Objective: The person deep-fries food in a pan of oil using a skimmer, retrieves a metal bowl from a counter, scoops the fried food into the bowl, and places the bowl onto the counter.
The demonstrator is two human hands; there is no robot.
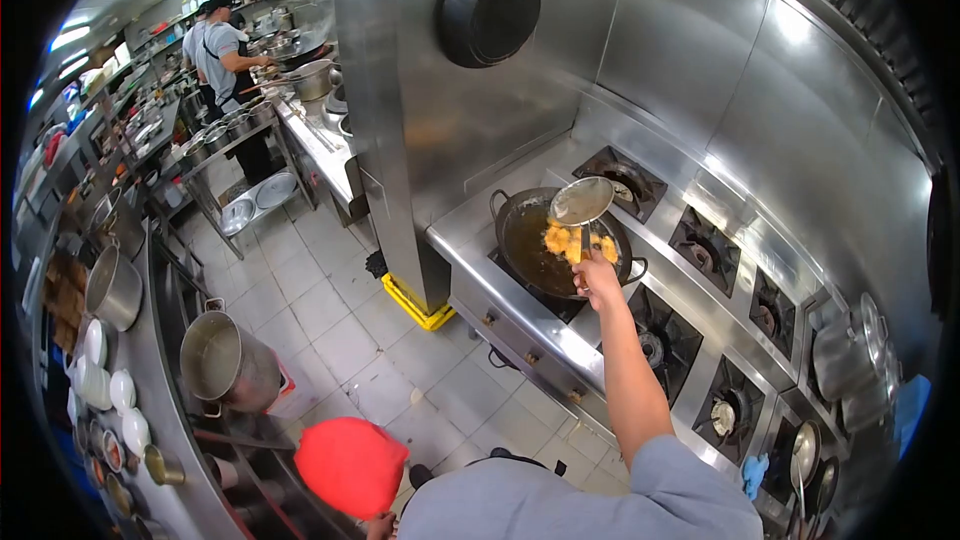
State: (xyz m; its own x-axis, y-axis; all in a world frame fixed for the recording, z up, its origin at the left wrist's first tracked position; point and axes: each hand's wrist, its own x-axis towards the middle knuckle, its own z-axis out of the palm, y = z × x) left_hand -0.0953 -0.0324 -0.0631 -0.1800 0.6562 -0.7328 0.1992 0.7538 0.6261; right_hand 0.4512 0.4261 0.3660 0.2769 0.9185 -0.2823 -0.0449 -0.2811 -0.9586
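My right hand [597, 278] is closed around the handle of a skimmer [582, 201], whose round mesh head is over the far side of a wok. The two-handled black wok [522, 230] holds dark oil, with golden fried pieces [560, 240] floating beneath the skimmer. At the bottom edge, my left hand [380, 526] shows only in part, closed at the lower rim of a bright red rounded object [350, 465]. What kind of object it is I cannot make out.
Gas burners [650, 345] line the steel range right of the wok. A frying pan [490, 12] hangs on the steel wall. Left stand a large pot [228, 360] and a counter with white bowls [95, 380]. Two people [218, 55] stand at the far counter.
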